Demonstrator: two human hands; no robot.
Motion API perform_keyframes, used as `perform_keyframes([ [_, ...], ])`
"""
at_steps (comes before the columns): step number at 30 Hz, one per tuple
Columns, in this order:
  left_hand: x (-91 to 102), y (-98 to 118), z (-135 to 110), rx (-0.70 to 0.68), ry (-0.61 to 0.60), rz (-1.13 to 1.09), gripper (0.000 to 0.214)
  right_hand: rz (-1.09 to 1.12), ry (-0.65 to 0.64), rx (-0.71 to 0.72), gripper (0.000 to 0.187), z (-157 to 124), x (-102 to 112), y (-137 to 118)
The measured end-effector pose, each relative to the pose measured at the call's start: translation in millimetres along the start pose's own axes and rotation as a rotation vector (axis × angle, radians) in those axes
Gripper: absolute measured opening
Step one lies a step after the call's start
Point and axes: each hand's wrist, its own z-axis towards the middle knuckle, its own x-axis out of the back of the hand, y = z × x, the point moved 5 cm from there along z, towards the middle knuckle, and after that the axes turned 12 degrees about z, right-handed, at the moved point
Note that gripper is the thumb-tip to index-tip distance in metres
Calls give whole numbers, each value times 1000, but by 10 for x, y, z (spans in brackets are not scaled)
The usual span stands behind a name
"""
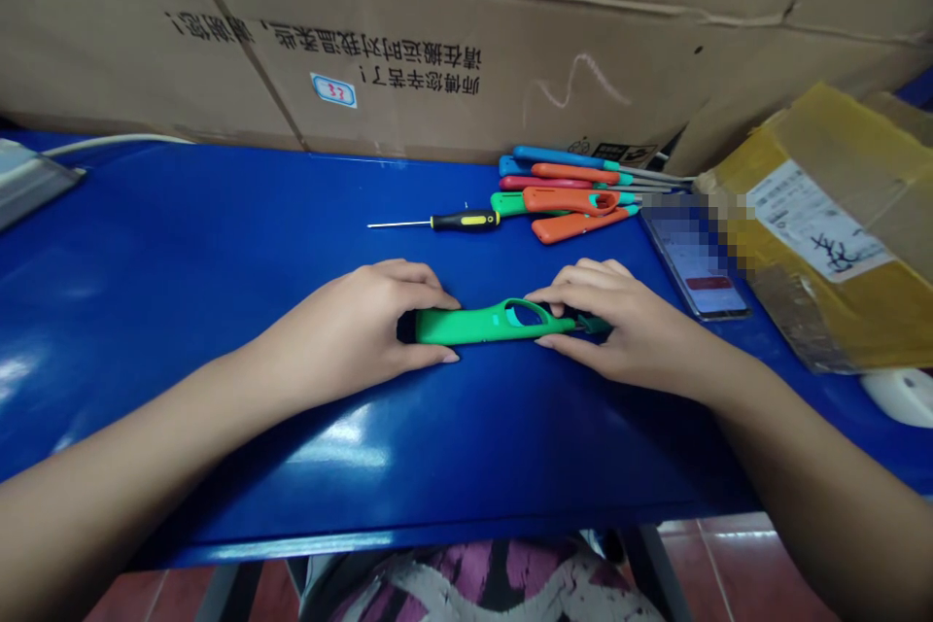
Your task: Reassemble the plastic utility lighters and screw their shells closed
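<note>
A green long-necked gas lighter (466, 326) lies flat, just above or on the blue table top, with its trigger opening toward the right. My left hand (368, 321) is closed around the lighter's butt end, the thumb on the near side and the fingers on the far side. Around the nozzle end, my right hand (619, 316) pinches the lighter between thumb and fingers; part of the dark nozzle is hidden behind it. Beyond the lighter lies a screwdriver (466, 221) with a black and yellow handle, its shaft pointing left.
Several orange, blue, red and green lighters (575, 225) are piled at the back. Right of them are a phone (692, 258) and a yellow-taped carton (875, 175). A large cardboard box (408, 29) stands along the back of the blue table (292, 486). A grey object (33, 180) sits at far left.
</note>
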Motion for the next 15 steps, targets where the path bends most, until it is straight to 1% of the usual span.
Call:
perform_keyframes([
  [4, -5, -2, -2, -14, 21, -17, 34, -2, -8, -11, 26, 0, 5, 2],
  [10, -4, 12, 4, -31, 47, -42, 29, -15, 3, 28, 22, -12, 15, 12],
  [15, -28, 41, 4, -41, 61, -33, 27, -138, 16, 46, 19, -37, 43, 21],
])
